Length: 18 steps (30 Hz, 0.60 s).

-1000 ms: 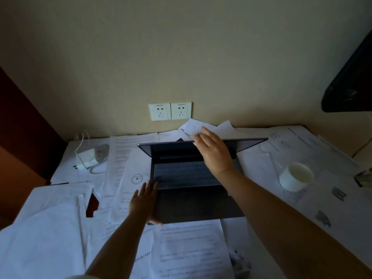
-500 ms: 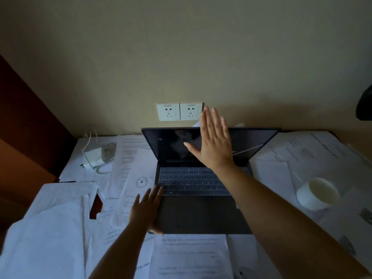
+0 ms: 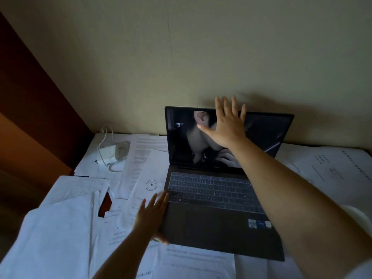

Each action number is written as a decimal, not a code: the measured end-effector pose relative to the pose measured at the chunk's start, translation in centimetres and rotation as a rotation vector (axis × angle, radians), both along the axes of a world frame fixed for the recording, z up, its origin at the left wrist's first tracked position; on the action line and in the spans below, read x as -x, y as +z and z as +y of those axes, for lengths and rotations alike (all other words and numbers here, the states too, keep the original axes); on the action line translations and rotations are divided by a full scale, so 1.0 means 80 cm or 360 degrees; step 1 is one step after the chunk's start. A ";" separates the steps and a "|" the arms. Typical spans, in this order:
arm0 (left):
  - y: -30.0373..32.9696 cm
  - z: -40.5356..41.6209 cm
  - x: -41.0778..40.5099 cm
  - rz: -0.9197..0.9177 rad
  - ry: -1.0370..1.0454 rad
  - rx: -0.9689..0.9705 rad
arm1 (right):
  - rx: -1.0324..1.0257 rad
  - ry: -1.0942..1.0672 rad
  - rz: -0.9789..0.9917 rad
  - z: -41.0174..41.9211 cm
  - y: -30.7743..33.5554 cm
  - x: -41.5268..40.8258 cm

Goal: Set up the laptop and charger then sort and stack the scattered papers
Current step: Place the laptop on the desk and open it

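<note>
Dark laptop (image 3: 217, 200) lid now stands more upright than before; right hand (image 3: 227, 127) spread against it, left hand (image 3: 152, 216) flat, seemingly bracing the base.

1. The dark grey laptop (image 3: 219, 200) is sitting open on the paper-strewn desk, its black, unlit screen standing nearly upright toward the wall and its keyboard facing the person.
2. The white charger (image 3: 106, 153) is lying at the desk's back left corner, well apart from the laptop, its white cable looping beside it.
3. The white printed papers (image 3: 141, 170) are lying scattered and overlapping around and under the laptop.
</note>
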State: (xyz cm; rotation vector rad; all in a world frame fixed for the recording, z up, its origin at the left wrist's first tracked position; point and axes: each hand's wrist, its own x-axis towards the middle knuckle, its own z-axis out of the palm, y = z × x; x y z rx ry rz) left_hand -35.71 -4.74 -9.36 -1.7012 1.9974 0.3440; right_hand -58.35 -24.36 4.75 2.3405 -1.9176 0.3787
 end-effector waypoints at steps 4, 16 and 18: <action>-0.001 -0.001 0.000 -0.0045 -0.0007 0.0000 | -0.0029 0.0014 -0.0009 -0.020 -0.004 0.003; 0.008 -0.007 0.008 -0.0157 -0.0016 -0.0047 | 0.0313 -0.0071 0.0018 0.013 -0.034 0.017; 0.007 -0.009 0.008 -0.0176 -0.0030 -0.0060 | 0.0304 -0.0149 0.0088 0.023 -0.034 0.016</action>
